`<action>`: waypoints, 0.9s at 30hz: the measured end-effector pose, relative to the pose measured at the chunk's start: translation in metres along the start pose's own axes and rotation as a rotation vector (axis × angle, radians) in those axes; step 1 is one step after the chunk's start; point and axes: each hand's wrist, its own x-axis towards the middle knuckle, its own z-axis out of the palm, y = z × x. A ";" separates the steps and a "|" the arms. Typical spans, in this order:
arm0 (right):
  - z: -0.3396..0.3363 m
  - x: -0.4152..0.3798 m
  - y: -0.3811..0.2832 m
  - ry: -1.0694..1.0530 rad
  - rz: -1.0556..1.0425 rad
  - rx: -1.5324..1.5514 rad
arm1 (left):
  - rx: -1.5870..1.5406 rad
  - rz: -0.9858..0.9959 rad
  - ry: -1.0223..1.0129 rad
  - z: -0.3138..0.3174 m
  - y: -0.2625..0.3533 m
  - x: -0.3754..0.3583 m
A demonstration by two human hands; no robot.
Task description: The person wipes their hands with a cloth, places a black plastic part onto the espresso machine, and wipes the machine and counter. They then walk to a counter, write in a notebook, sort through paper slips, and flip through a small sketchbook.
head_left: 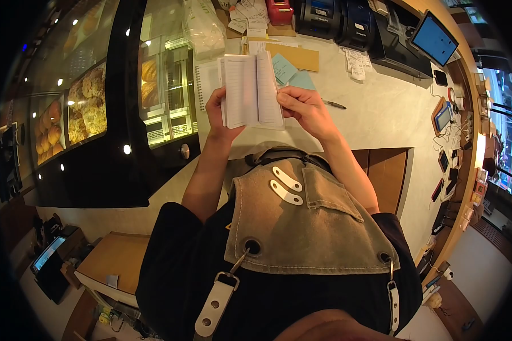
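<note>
An open notebook (242, 94) with lined pages is held up over the counter between my two hands. Around its left edge closes my left hand (217, 116), its fingers mostly behind the cover. At the right edge, my right hand (304, 108) pinches the pages with the thumb on top. Whatever is written on the pages is too faint to read. Behind the notebook, to its right, lie pale blue notes (287, 71). A spiral notepad (201, 85) is partly hidden to its left. A pen (334, 104) rests just right of my right hand.
A glass display case (168, 96) with breads stands at left. Along the counter's back are a plastic bag (203, 28), receipts (355, 63), dark printers (318, 17) and a tablet screen (435, 37). Phones and cables (446, 131) line the right side.
</note>
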 end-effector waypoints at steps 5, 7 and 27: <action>0.003 0.000 0.002 0.018 -0.007 -0.016 | -0.012 -0.023 -0.004 0.000 0.001 0.001; 0.008 0.000 0.001 0.050 -0.014 -0.026 | 0.025 -0.009 -0.016 0.000 0.000 0.002; -0.013 -0.003 0.005 0.038 -0.055 0.135 | -0.178 -0.023 -0.217 0.007 0.007 -0.004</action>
